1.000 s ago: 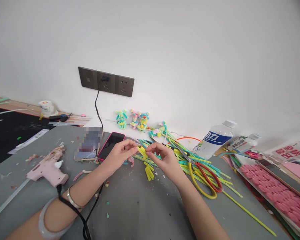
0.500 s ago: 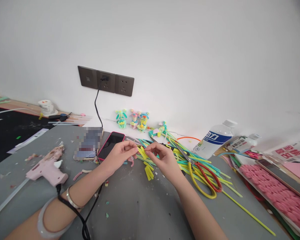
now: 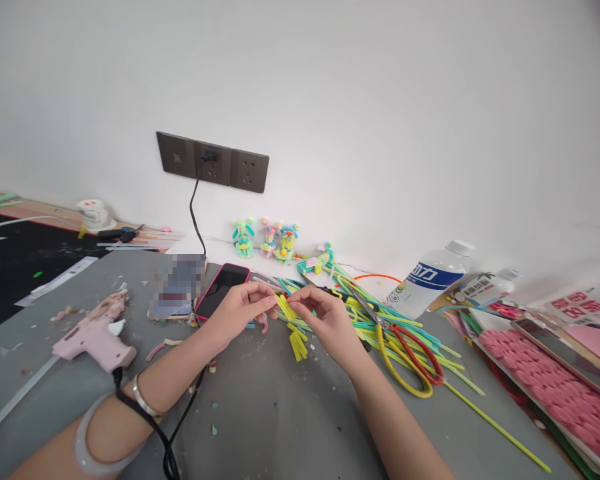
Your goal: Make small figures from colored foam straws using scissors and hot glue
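Note:
My left hand (image 3: pixel 247 308) pinches with thumb and forefinger at the left end of a short yellow pipe cleaner piece (image 3: pixel 285 307). From the other side my right hand (image 3: pixel 325 319) has its fingertips closed on the same yellow bit; where exactly the fingers meet it is too small to see. Just below, several short yellow pipe cleaner pieces (image 3: pixel 297 343) lie on the grey table mat (image 3: pixel 280 413). Close by my right hand are scissors (image 3: pixel 405 357) with yellow and red handles, resting on a heap of long green, yellow and teal pipe cleaners (image 3: pixel 430 340).
A pink glue gun (image 3: pixel 97 343) with a black cord lies left. Two phones, one pink-edged (image 3: pixel 223 290), sit behind my left hand. Small pipe cleaner figures (image 3: pixel 269 240) stand along the wall. A bottle (image 3: pixel 430 277) leans at right, near a pink braided piece (image 3: pixel 545 373).
Both hands stay almost in place, with only slight finger movement around the yellow piece. Everything else is where it was.

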A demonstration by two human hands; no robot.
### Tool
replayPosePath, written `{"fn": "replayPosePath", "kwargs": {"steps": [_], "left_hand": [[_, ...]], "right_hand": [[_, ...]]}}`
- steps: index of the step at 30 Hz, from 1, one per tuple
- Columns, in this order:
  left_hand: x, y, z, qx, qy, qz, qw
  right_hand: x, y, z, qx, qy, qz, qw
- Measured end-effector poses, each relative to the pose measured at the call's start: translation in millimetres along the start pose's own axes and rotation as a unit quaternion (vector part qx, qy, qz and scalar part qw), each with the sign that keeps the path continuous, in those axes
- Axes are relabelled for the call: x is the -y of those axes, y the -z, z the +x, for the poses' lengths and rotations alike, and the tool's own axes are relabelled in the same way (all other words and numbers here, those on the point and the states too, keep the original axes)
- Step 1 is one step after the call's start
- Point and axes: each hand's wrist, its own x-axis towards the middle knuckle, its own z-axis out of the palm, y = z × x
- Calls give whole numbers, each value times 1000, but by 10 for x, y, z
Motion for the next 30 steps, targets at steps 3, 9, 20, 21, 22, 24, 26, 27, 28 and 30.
{"fn": "replayPosePath", "kwargs": {"steps": [3, 9, 20, 21, 22, 24, 26, 27, 28, 30], "left_hand": [[6, 2, 1, -2, 3, 4, 1000], [15, -3, 5, 7, 1, -7, 1000], [-5, -5, -21, 6, 33, -62, 998], [-8, -7, -19, 2, 39, -68, 997], [-10, -10, -16, -1, 46, -74, 996], [-15, -18, -13, -8, 54, -89, 995], [-21, -28, -13, -13, 56, -99, 993], [-23, -34, -14, -15, 56, -102, 993], [-26, -39, -16, -17, 56, -105, 993], [-33, -46, -19, -17, 56, -109, 992]], "right_hand": [[24, -2, -1, 3, -5, -5, 1000], [33, -9, -5, -2, -5, -2, 1000], [40, -33, -4, -26, 35, -8, 999], [38, -42, -7, -30, 37, -6, 999], [35, -51, -11, -32, 39, -4, 999], [31, -71, -17, -34, 39, 3, 999], [29, -90, -22, -33, 34, 11, 999], [28, -99, -23, -31, 31, 14, 999], [29, -107, -23, -29, 28, 18, 999], [29, -121, -22, -30, 26, 27, 999]]}}
